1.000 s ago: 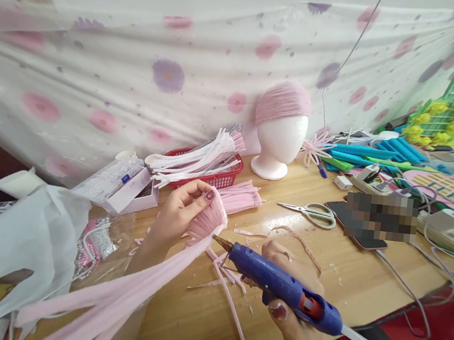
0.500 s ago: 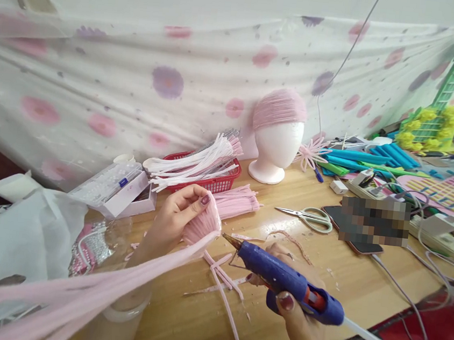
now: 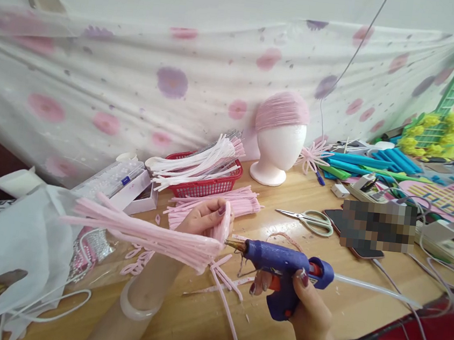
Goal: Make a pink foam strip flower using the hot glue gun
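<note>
Thumb and fingers of my left hand (image 3: 203,219) pinch a narrow, pale-pink panel of fuzzy strips (image 3: 225,225) upright above the wooden desk (image 3: 270,339). From its lower end a sheaf of loose pink strips (image 3: 150,238) runs sideways past my left forearm, long axis pointing toward the desk's left edge. My right hand (image 3: 312,306) is wrapped around a blue plastic glue gun (image 3: 277,257), whose brown metal nozzle (image 3: 237,245) points left at the corner where panel and sheaf meet; whether it touches, I cannot tell. My left hand is nearer that corner, just above it.

Near the desk's back edge, a red plastic lattice basket (image 3: 200,189) holds white fuzzy stems (image 3: 200,156) and some pink ones. Left of it sits a clear plastic box (image 3: 108,175) by a white carton (image 3: 150,201), contents unclear. Toward the left edge, a transparent packet (image 3: 98,254) contains pink and silver beads.
</note>
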A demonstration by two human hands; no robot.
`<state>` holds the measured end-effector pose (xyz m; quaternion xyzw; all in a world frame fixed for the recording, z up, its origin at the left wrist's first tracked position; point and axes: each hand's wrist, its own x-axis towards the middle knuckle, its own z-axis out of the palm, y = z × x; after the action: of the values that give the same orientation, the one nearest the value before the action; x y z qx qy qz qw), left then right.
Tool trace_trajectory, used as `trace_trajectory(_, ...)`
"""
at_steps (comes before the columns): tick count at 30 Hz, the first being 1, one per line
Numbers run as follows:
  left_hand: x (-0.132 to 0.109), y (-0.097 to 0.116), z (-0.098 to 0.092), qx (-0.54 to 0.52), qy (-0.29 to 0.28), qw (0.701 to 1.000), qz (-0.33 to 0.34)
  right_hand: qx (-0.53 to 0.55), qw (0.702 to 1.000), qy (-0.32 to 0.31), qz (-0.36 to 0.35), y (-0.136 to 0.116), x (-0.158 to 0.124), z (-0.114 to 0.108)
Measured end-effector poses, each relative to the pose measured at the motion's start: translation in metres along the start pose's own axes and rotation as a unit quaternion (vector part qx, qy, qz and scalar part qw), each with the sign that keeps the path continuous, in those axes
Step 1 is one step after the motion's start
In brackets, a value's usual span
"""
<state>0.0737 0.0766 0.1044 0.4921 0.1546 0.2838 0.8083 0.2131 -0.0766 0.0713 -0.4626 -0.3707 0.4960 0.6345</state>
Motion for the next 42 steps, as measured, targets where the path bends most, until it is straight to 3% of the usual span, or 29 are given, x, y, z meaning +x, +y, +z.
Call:
trace_trajectory(11, -0.005, -0.001, 0.003, -0.003, -0.015, 1.000, -0.018, -0.035, 0.998, -0.031, -0.033, 0.017, 0.005, -0.019)
trace_trajectory(20, -0.006, -0.006, 0.003, -0.029, -0.011, 0.999, -0.016, -0.024, 0.993, 0.066, -0.093, -0.001, 0.012, -0.005)
trace_trajectory(28, -0.008, -0.003, 0.006, -0.025, 0.012, 1.000, -0.007, -0.035, 0.998, 0.001, -0.056, -0.002, 0.011, -0.006)
trace_trajectory(36, -0.005, -0.003, 0.005, -0.034, 0.050, 0.997, 0.047, -0.025, 0.999, 0.004, -0.026, -0.005, -0.001, -0.004)
trace_trajectory(42, -0.006, -0.009, 0.010, -0.041, 0.105, 0.985, 0.133, -0.003, 0.999, 0.013, -0.036, -0.006, -0.003, 0.004)
